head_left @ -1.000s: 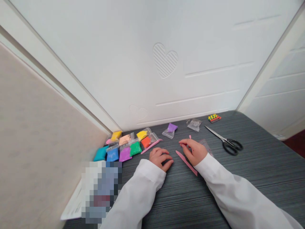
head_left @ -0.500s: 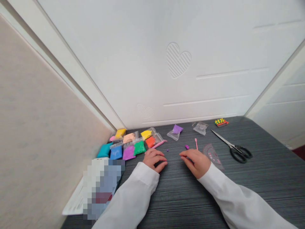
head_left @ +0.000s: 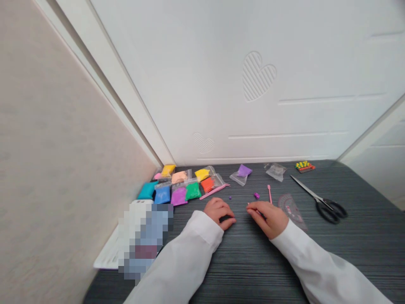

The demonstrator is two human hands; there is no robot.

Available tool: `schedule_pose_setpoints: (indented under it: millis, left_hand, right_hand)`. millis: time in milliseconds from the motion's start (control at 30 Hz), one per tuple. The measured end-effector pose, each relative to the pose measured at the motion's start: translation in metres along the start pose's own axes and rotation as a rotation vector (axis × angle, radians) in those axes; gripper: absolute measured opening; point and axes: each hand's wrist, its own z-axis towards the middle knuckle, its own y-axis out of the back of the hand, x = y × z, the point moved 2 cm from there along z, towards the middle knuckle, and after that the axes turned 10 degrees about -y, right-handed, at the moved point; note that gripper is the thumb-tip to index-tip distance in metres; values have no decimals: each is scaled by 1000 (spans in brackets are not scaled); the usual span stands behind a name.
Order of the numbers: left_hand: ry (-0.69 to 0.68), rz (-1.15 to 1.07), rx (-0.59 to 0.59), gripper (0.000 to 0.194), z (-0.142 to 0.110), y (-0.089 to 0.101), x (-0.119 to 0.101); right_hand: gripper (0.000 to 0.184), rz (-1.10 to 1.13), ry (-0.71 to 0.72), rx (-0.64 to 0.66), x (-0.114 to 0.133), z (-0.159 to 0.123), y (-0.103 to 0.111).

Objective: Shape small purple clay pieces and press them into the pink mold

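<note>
Crumpled purple lump (head_left: 257,196) (1) on dark ribbed bench (head_left: 237,266), just past R hand (head_left: 268,217); tiny round purple ball (head_left: 230,197) (1) past L hand (head_left: 219,210). R hand pinched, grip unclear, contents hard to make out; L hand loosely curled, can't tell if it has anything. Clear plastic protractor (head_left: 290,207) partly hidden by R hand; 8 coloured packets (head_left: 193,191) clustered far L

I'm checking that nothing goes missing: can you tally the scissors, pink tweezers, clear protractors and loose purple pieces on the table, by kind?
Scissors: 1
Pink tweezers: 1
Clear protractor: 1
Loose purple pieces: 2
Total in view: 5
</note>
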Motion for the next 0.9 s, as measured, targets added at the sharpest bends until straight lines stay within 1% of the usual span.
schedule_pose_setpoints:
  millis: [167, 233, 333, 433, 533, 667, 733, 900]
  left_hand:
    - [-22, 3, -3, 16, -1, -5, 3]
    - [-25, 21, 25, 18, -2, -6, 4]
    - [-6, 50, 83, 18, -3, -8, 5]
    - [22, 66, 130, 20, -4, -8, 4]
    - [33, 70, 147, 20, -3, -7, 3]
    - [56, 68, 160, 20, -2, -6, 2]
    - [64, 58, 166, 20, -1, -5, 0]
    - [78, 24, 183, 21, 0, -1, -1]
  right_hand:
    - [12, -32, -45, 40, 0, 1, 0]
    - [10, -28, -12, 37, 0, 1, 0]
    - [15, -8, 31, 30, 1, 0, 1]
    - [17, -7, 3, 29, 3, 0, 2]
    - [15, -23, -22, 36, 2, 0, 3]
    - [11, -27, 5, 4, -2, 1, 1]
    - [13, -24, 21, 0, -3, 1, 1]
    - [21, -47, 11, 40, 2, 1, 4]
